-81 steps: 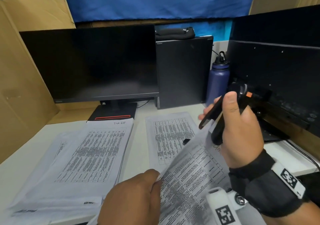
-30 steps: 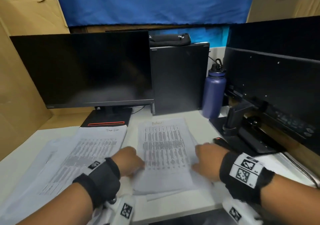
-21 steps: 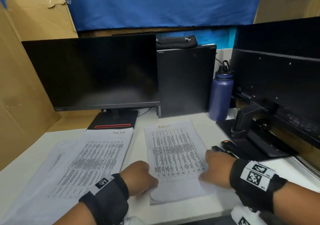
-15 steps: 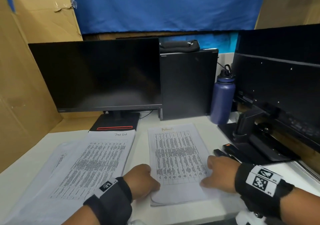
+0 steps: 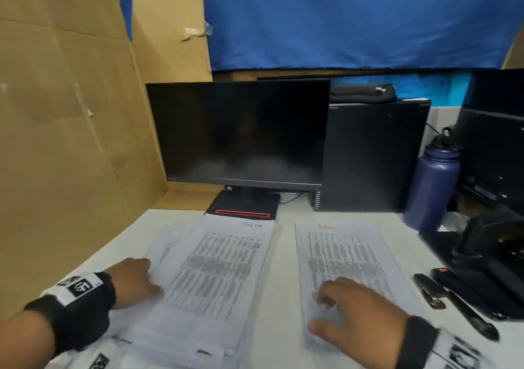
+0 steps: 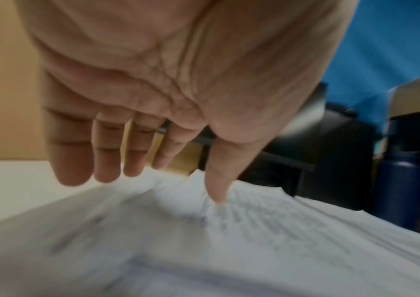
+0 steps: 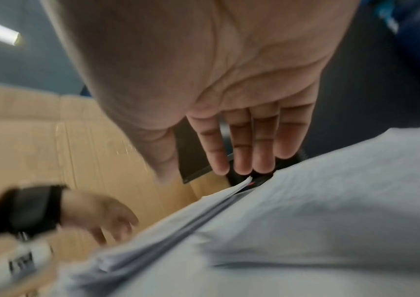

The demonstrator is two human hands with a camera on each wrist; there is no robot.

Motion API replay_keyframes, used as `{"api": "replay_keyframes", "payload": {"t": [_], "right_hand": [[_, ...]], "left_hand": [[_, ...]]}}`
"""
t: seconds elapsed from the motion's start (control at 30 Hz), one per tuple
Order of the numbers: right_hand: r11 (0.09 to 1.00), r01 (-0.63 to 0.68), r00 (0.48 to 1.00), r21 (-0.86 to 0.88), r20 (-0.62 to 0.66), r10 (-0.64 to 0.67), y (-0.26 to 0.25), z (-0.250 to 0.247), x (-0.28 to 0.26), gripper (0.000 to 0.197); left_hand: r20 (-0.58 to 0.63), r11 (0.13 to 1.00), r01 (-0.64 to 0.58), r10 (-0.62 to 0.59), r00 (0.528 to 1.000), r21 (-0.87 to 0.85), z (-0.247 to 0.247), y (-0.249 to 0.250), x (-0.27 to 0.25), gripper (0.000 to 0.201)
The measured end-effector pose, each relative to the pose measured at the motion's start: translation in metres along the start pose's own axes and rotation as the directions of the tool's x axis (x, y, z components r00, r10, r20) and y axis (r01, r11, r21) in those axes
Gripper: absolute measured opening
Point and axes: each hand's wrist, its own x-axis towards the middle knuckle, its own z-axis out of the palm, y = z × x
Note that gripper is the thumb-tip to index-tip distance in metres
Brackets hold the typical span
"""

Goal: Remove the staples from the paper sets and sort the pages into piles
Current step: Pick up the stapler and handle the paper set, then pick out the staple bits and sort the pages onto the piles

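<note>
Since half a second ago, left hand [image 5: 133, 280] shifted off the right pile [image 5: 344, 266] onto the left pile [image 5: 218, 272], lower left of frame. Only in the left wrist view: thumb tip [image 6: 216, 193] touching paper, fingers [image 6: 107, 160] straight, gripping nothing. White desk [image 5: 280, 269], dark monitor [image 5: 241, 133], cardboard, blue cloth. Right hand [image 5: 357, 314], lower right, spread flat on the right pile, holding nothing. Staple remover [image 5: 431, 289] lying apart.

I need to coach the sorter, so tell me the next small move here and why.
Probably lower the left hand onto the left pile and take its top set. Both hands are open and hold nothing; the right hand hovers over the right pile, which lies flat. The staple remover lies unused beside it, so the next stapled set seems due.
</note>
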Motion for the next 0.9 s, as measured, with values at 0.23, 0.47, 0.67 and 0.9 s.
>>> {"api": "replay_keyframes", "payload": {"t": [0.23, 0.47, 0.67, 0.9], "right_hand": [[0.579, -0.38, 0.922, 0.722, 0.243, 0.303, -0.083, 0.065, 0.091, 0.041], [0.398, -0.386, 0.903, 0.833, 0.252, 0.347, -0.073, 0.072, 0.099, 0.011], [0.647, -0.319, 0.92, 0.693, 0.062, 0.388, -0.059, 0.078, 0.104, 0.046], [0.705, -0.1, 0.89, 0.702, -0.253, 0.379, -0.058, 0.046, 0.076, 0.025]], "left_hand": [[0.062, 0.983, -0.024, 0.036, 0.997, -0.182, 0.025, -0.011, 0.006, 0.053], [-0.187, 0.821, -0.109, 0.003, 0.982, -0.56, 0.037, -0.009, -0.011, 0.032], [-0.389, 0.726, -0.226, -0.061, 0.919, -0.649, 0.038, 0.0, -0.031, 0.011], [-0.314, 0.849, -0.068, -0.118, 0.942, -0.524, 0.042, -0.013, -0.034, 0.066]]}}
